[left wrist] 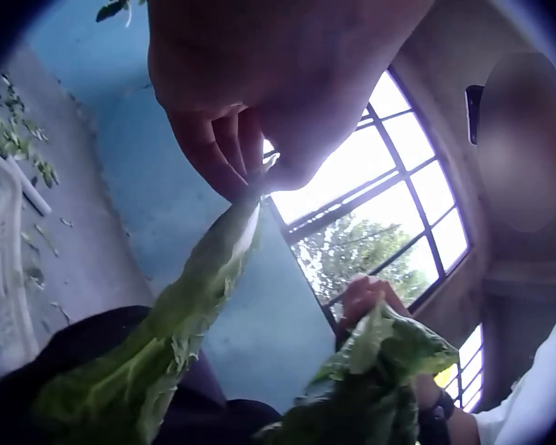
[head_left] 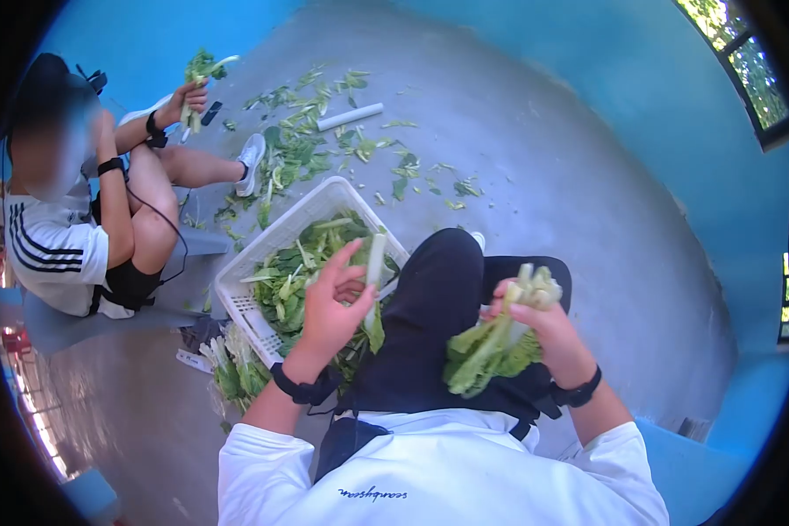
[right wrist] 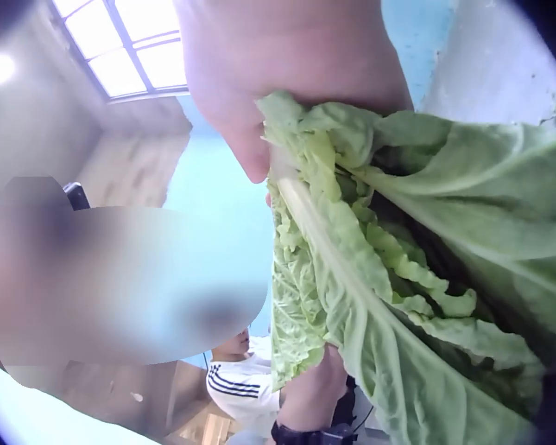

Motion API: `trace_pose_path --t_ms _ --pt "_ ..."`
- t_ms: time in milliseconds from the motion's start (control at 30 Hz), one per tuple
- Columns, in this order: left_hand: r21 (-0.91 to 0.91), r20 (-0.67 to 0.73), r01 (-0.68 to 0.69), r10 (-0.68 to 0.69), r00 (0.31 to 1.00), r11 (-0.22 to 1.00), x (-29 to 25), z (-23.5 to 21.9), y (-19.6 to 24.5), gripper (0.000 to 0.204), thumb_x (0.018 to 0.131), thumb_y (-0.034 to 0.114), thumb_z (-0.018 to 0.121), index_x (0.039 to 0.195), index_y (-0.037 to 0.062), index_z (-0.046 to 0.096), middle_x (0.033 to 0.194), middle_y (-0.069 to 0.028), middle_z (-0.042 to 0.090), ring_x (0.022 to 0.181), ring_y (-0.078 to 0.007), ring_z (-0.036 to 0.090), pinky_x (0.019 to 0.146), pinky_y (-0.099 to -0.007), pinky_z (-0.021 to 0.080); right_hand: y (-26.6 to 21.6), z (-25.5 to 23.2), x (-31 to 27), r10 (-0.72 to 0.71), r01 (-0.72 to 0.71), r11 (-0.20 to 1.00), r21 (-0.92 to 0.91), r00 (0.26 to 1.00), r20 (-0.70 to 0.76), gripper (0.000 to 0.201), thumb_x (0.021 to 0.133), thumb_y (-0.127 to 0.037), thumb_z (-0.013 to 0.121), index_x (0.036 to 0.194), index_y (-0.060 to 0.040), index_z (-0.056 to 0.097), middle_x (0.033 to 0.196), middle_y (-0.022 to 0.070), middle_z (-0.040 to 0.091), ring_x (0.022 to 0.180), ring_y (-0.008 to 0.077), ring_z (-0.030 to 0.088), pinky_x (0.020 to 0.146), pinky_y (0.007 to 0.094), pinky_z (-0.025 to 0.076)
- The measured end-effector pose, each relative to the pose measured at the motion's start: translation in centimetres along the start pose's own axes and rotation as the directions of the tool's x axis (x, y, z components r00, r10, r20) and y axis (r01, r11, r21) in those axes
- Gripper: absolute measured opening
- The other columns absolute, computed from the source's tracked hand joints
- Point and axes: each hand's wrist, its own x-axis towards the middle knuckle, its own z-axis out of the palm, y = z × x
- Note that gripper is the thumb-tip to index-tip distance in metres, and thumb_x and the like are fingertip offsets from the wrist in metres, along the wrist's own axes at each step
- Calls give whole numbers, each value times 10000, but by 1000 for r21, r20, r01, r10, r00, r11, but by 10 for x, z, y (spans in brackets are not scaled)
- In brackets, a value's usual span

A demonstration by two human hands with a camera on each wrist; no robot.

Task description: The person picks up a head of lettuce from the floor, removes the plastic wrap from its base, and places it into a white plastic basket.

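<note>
White basket (head_left: 242, 316) is sitting on the floor (head_left: 543, 167), just left of the person's lap (head_left: 425, 329). It's holding a heap of loose green leaves (head_left: 282, 285), a few pale stalks mixed in. Left hand (head_left: 329, 302) is hovering over the basket's right side, its fingers (left wrist: 204, 153) pinching one single leaf (head_left: 375, 263) by the pale stalk, green end hanging down. Right hand (head_left: 548, 324) is gripping a bunch of greens (head_left: 491, 355), fingers wrapped round the pale base, leaves drooping over the lap (so outside the basket). More greens (head_left: 237, 364) are lying beside the basket's near-left side (can't tell if touching). Leaf scraps (head_left: 294, 149) are littering the floor beyond, a white stick (head_left: 351, 117) lying among them. Second person (head_left: 48, 232) is holding up greens too.
</note>
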Motion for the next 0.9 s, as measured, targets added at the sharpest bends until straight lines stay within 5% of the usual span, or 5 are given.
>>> trace_pose_path --t_ms 200,267,500,733,900 --pt "157 227 -232 194 954 960 -11 53 43 450 775 -17 777 1213 20 680 975 -128 739 755 -136 700 632 -252 551 26 7 25 -96 88 995 56 981 168 279 965 -135 640 1210 -20 575 1505 175 455 1319 251 513 1106 402 416" --pt "131 279 -424 377 883 896 -6 63 35 448 780 -4 775 1216 21 677 1037 -132 720 731 -165 691 639 -260 554 19 14 26 -85 78 996 48 983 163 250 963 -117 630 1191 -29 576 1460 184 497 1307 259 524 1089 406 434" --pt "71 372 -319 272 888 945 -13 41 31 368 837 7 672 1205 24 671 1167 -140 636 934 -217 663 814 -322 550 30 -4 30 -104 89 970 227 993 53 314 957 -76 588 1248 -64 470 1237 165 610 1233 316 585 1053 481 476" --pt "89 149 240 -251 956 967 17 -20 -136 302 952 93 612 1248 30 618 1061 -97 700 989 -176 666 870 -319 519 -1 -32 23 -243 269 958 97 945 -220 459 863 -114 637 1270 -133 426 991 122 580 873 240 624 820 396 541" --pt "316 -17 541 -566 824 779 4 -81 -295 431 909 218 655 1297 49 572 1017 -130 695 932 -203 674 843 -315 518 -11 -39 25 -247 246 968 -41 921 -301 557 807 -181 678 1294 -61 435 903 69 567 803 206 598 820 368 520"
